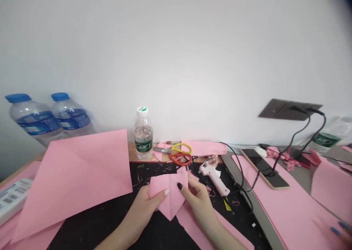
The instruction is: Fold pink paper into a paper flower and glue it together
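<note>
Between both hands is a small folded piece of pink paper [171, 205], with a crease down its middle and a point at the bottom. My left hand [150, 202] grips its left side, thumb on top and fingers hidden behind. On the right side my right hand [198, 198] pinches the paper, its thumb pressed near the crease. Under my right forearm lies a long pink paper strip [231, 230] on the black mat [110, 220]. Beyond the hands are scissors [180, 154] with yellow and orange handles, and a white glue gun [216, 175].
A large pink sheet [82, 176] rises at the left, near two blue-capped bottles [40, 120]. A small water bottle [143, 138] stands by the wall. At right are a phone [264, 167], cables [291, 132] from a wall socket [277, 109], and another person's fingers [341, 230].
</note>
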`<state>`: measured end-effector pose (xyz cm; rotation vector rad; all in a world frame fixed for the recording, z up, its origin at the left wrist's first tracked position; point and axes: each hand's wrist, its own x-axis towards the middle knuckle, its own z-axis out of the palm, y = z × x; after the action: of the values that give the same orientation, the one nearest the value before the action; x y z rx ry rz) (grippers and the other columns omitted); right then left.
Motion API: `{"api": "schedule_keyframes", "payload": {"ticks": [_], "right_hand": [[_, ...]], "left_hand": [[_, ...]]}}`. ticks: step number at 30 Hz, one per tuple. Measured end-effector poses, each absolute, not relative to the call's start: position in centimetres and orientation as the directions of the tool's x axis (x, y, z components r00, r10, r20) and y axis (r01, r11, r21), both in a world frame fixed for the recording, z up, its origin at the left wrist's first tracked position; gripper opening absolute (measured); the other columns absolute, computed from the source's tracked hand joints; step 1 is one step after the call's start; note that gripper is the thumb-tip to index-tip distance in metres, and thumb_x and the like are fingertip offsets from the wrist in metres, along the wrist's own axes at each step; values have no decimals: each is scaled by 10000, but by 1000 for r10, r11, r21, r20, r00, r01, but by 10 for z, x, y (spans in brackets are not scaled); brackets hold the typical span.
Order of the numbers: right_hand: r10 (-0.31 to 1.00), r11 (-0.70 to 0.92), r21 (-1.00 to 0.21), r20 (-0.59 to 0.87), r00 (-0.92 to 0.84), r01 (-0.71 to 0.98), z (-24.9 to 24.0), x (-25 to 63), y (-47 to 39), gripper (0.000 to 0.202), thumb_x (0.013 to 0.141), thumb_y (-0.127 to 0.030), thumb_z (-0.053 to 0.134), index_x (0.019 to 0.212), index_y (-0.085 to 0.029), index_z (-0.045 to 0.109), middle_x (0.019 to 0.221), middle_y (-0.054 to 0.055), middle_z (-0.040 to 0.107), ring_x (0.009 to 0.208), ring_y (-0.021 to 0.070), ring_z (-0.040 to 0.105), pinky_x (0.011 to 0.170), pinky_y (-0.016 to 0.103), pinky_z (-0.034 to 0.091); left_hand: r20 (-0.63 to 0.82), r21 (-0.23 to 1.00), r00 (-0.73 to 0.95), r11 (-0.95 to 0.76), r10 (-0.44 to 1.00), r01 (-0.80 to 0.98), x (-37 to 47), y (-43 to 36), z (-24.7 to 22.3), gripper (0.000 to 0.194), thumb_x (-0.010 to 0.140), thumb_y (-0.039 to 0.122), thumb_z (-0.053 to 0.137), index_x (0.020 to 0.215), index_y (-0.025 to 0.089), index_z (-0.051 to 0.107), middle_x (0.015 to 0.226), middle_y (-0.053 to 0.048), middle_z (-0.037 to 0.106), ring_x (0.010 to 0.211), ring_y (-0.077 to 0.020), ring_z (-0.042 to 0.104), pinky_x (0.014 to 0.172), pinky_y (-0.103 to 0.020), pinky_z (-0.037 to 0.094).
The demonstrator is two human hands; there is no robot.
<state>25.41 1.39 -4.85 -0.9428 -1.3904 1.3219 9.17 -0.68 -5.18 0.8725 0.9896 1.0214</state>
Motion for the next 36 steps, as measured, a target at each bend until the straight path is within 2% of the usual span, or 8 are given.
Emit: {"api": "schedule_keyframes", "payload": {"ticks": [4, 6, 11, 14, 16, 19, 22, 36], "right_hand": [[968, 141, -990, 134, -213, 17, -50, 253, 9, 229, 847, -311, 530, 795, -163, 697, 716, 34, 654, 688, 195, 594, 618, 288, 478], [969, 158, -984, 139, -206, 81, -53, 252, 6, 240, 860, -298, 503, 830, -170, 704, 687, 27, 666, 639, 192, 608, 586, 284, 491], [886, 435, -854, 351, -301, 285, -61, 257, 3, 374, 877, -154, 411, 1198, -251, 577, 1015, 50, 692, 899, 224, 650, 795, 337, 519], [764, 632, -687, 473, -439, 359, -63, 261, 6, 551, 845, -59, 380, 1351, -278, 385, 1278, 56, 543, 1128, 228, 541, 939, 358, 456], [716, 684, -612, 460, -525, 397, -64, 263, 8, 657, 809, -2, 361, 1401, -274, 270, 1387, 48, 414, 1239, 220, 428, 1016, 371, 388], [696, 691, -574, 363, -619, 440, -62, 264, 9, 755, 735, 62, 325, 1414, -249, 223, 1446, 35, 306, 1305, 198, 318, 1058, 381, 323], [696, 680, -576, 313, -646, 453, -57, 265, 9, 779, 695, 82, 309, 1406, -229, 247, 1449, 38, 299, 1317, 184, 291, 1064, 386, 302], [679, 651, -641, 254, -689, 406, -39, 267, 8, 649, 806, -35, 354, 1416, -215, 224, 1474, 56, 234, 1330, 220, 262, 1075, 417, 274]], "left_hand": [[-243, 894, 191, 296, 951, -336, 96, -9, -51, 329, 766, 285, 658, 1052, 123, 667, 914, -111, 723, 820, -257, 654, 762, -365, 501], [-253, 883, 170, 299, 953, -362, 99, -11, -52, 327, 754, 288, 672, 1034, 119, 675, 909, -116, 725, 821, -258, 656, 761, -362, 502], [-292, 861, 86, 301, 953, -411, 101, -14, -52, 345, 752, 315, 674, 1025, 103, 680, 914, -132, 723, 871, -267, 651, 799, -363, 495], [-281, 855, 54, 276, 958, -438, 100, -14, -51, 343, 758, 313, 668, 1034, 110, 677, 942, -131, 718, 899, -266, 644, 815, -356, 489], [-275, 845, 45, 264, 960, -465, 99, -14, -51, 335, 760, 304, 668, 1039, 119, 676, 955, -125, 716, 899, -259, 645, 821, -351, 488], [-293, 828, 38, 273, 955, -489, 97, -13, -51, 327, 759, 296, 670, 1036, 123, 677, 950, -123, 717, 877, -252, 652, 811, -348, 491], [-308, 815, 61, 296, 950, -497, 95, -10, -51, 338, 758, 313, 668, 1032, 115, 679, 949, -132, 715, 860, -254, 655, 784, -342, 499], [-230, 840, 177, 287, 957, -460, 93, -9, -44, 399, 722, 210, 702, 1104, 119, 635, 1000, -119, 707, 921, -266, 644, 876, -397, 469]]}}
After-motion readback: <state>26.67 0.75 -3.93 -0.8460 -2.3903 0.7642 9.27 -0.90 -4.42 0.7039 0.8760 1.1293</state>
